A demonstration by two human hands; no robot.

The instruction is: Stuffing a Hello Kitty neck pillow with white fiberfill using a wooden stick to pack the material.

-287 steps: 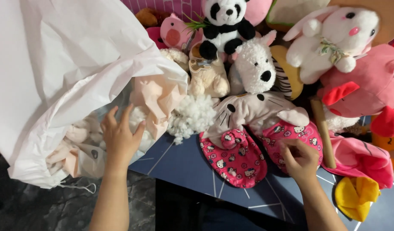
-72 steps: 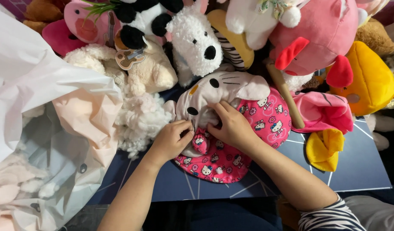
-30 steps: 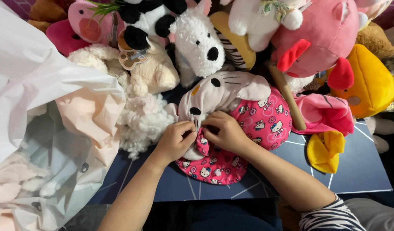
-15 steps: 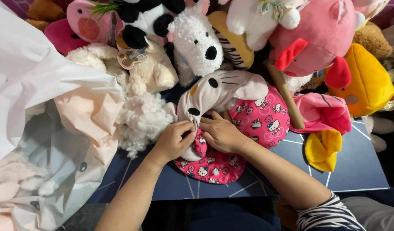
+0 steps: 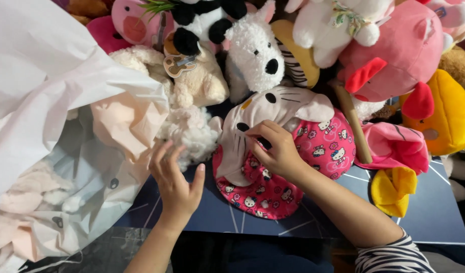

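Left hand (image 5: pixel 177 184): lifted off the cat plush since approx. half a sec ago; now spread open, fingers apart, nothing held. Tips are seen just at the stuffing (image 5: pixel 189 132), touching or not – can't be told.
Right hand (image 5: pixel 274 147): kept on the cat plush (image 5: pixel 273 108); fingers curled, narrow pinch on a fold of its pale fabric near the whiskers. Fabric is held, not merely touched, as far as can be judged.
Cat plush: laid flat on the blue board (image 5: pixel 434 212), centre of view, partly limp. Its pink patterned body (image 5: pixel 273 194) is spread below the R wrist; head is pointed toward the toy pile.
Change noted: a two-hand hold at the plush seam is replaced by a one-hand hold. L hand is shifted left, toward the fluff.
Meaning (judged): seam is prob. held open by R hand while more filling is fetched by L. Stuffing is taken to be under way, not finished; plush is seen slack.
Stuffing: white clump, set between the white bag (image 5: pixel 50 91) and the plush, beside both.
Surroundings: dog toy (image 5: pixel 252 50) and pink plush (image 5: pixel 399 55) are piled behind; yellow piece (image 5: pixel 391 192) is laid to the right, apart.
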